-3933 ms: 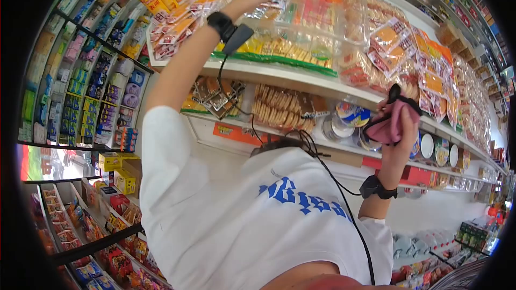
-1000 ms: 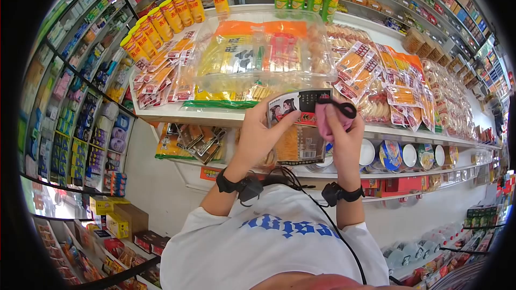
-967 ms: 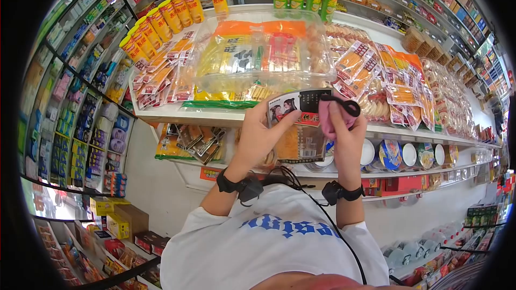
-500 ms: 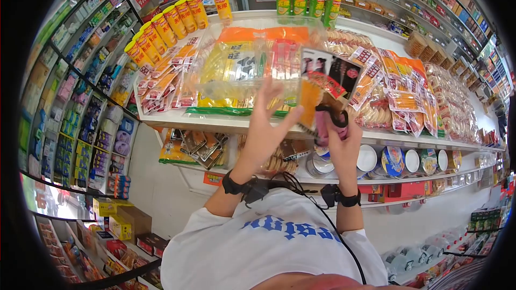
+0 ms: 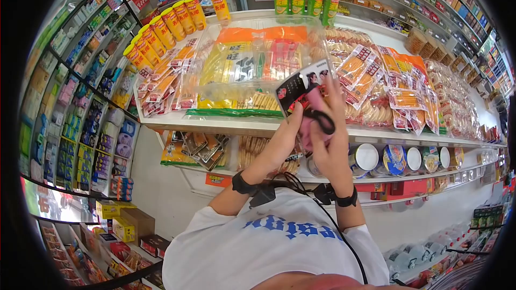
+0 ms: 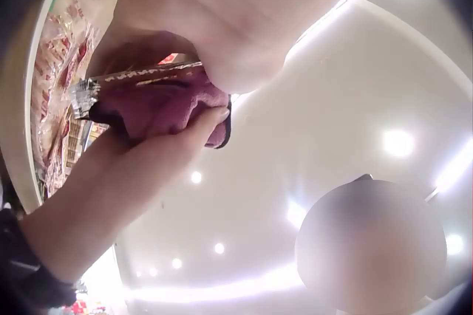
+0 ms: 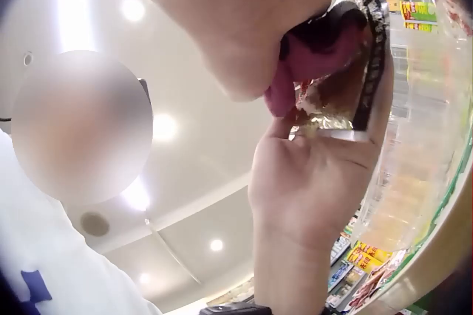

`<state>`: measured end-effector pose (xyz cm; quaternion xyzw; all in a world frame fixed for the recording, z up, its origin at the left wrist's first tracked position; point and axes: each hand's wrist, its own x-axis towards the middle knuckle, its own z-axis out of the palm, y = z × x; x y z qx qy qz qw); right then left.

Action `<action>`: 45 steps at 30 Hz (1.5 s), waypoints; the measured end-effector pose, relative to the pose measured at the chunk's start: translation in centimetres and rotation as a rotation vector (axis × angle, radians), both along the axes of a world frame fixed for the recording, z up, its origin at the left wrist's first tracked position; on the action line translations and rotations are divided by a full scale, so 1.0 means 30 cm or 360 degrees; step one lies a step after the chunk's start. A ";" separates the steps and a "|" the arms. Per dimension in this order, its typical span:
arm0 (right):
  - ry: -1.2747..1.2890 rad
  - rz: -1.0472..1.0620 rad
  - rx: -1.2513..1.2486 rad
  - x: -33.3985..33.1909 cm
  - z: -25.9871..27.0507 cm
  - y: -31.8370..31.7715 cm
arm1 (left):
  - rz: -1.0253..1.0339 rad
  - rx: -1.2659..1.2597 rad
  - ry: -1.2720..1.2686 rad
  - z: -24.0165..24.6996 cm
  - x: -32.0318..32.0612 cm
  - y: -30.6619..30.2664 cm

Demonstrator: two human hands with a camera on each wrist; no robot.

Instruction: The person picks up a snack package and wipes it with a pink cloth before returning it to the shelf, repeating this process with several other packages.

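In the head view, a black-and-white printed snack packet (image 5: 293, 91) is held tilted in front of the upper shelf. My left hand (image 5: 285, 137) grips it by the near-left side, thumb on the printed face. My right hand (image 5: 334, 150) holds a pink cloth (image 5: 309, 131) with black trim against the packet, its fingers reaching up along the right side. The left wrist view shows the bunched cloth (image 6: 166, 108) under the right thumb, beside the packet's edge. From the right wrist, the packet's dark edge strip (image 7: 373, 56) shows between the hands; the left fingers are partly hidden behind it.
A clear plastic tray (image 5: 263, 78) sits over bagged snacks on the upper shelf (image 5: 236, 122). Yellow cans (image 5: 174, 24) and green cans (image 5: 306, 1) stand behind it. Orange snack packs (image 5: 406, 96) lie to the right. Tubs (image 5: 395, 159) and small dark packets (image 5: 201, 147) fill the shelf below.
The left hand came down from the upper shelf and held the packet, let go about half a second ago, and now grips it again. The packet has turned and moved down-left; the right hand keeps the cloth.
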<state>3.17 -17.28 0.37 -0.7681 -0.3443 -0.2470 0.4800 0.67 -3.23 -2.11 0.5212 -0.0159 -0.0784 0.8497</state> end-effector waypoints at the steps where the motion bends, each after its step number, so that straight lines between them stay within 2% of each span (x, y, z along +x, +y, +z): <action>1: 0.0029 -0.0005 0.0116 0.008 0.001 -0.001 | -0.0035 0.0016 -0.0013 -0.002 0.003 0.005; 2: -0.0142 -0.0230 0.0005 0.007 0.015 0.004 | 0.0029 -0.0078 -0.0011 0.002 -0.006 -0.014; 6: -0.0196 -0.0090 -0.0360 -0.026 0.019 0.042 | 0.0218 -0.0442 0.0084 0.082 -0.024 -0.025; 7: -0.0232 -0.0094 -0.0457 -0.036 0.010 0.046 | 0.0133 -0.0616 -0.0028 0.085 -0.008 0.007; 9: -0.0306 -0.0105 -0.0648 -0.051 -0.004 0.052 | 0.0075 -0.0810 0.0030 0.135 0.008 0.067; 10: -0.0344 -0.0186 -0.0681 -0.043 -0.012 0.045 | 0.0282 -0.0700 -0.0079 0.159 0.011 0.057; 13: -0.0283 -0.0404 -0.0123 0.021 -0.042 0.045 | 0.0147 -0.0688 -0.0159 0.126 0.025 0.084; 14: -0.0251 -0.0489 -0.0129 0.030 -0.027 0.025 | 0.0192 -0.0643 -0.0149 0.127 0.017 0.081; 17: 0.0489 -0.0017 0.0624 0.051 -0.069 -0.009 | 0.0362 -0.0499 -0.0117 0.132 0.008 0.079; 18: 0.1154 0.0336 0.0719 0.023 -0.051 -0.048 | 0.0431 -0.0389 -0.0124 0.118 0.015 0.082; 20: 0.1181 0.0420 0.0718 -0.010 -0.027 -0.025 | 0.0563 -0.0173 -0.0131 0.074 0.031 0.086; 23: 0.1118 0.0363 0.0683 0.017 -0.100 -0.039 | 0.0437 0.0675 -0.0594 0.131 -0.015 0.068; 24: 0.1089 0.0297 0.0667 0.023 -0.107 -0.047 | 0.0363 0.0561 -0.0532 0.124 -0.014 0.057; 28: 0.1074 0.0239 0.0589 0.005 -0.063 -0.065 | 0.0367 0.0828 -0.0500 0.073 -0.013 0.075; 31: 0.1137 0.0296 0.0490 0.007 -0.060 -0.083 | 0.0136 0.0908 -0.0411 0.089 -0.036 0.103; 33: 0.1131 0.0222 0.0578 0.009 -0.062 -0.089 | -0.0083 0.0962 -0.0339 0.127 -0.056 0.113; 36: 0.1195 0.0140 0.0659 0.005 -0.016 -0.093 | -0.0268 0.1004 -0.0486 0.095 -0.056 0.112; 39: 0.1108 0.0158 0.0649 0.026 -0.016 -0.108 | -0.0452 0.1334 -0.0540 0.061 -0.053 0.108; 43: 0.1002 0.0108 0.0774 0.038 -0.040 -0.124 | -0.0502 0.1472 -0.0480 0.004 -0.040 0.145; 44: 0.0977 0.0079 0.0837 0.041 -0.049 -0.130 | -0.0437 0.1441 -0.0579 0.011 -0.044 0.147; 45: 0.0993 0.0047 0.1057 0.037 -0.036 -0.128 | -0.0371 0.1408 -0.0675 0.028 -0.053 0.147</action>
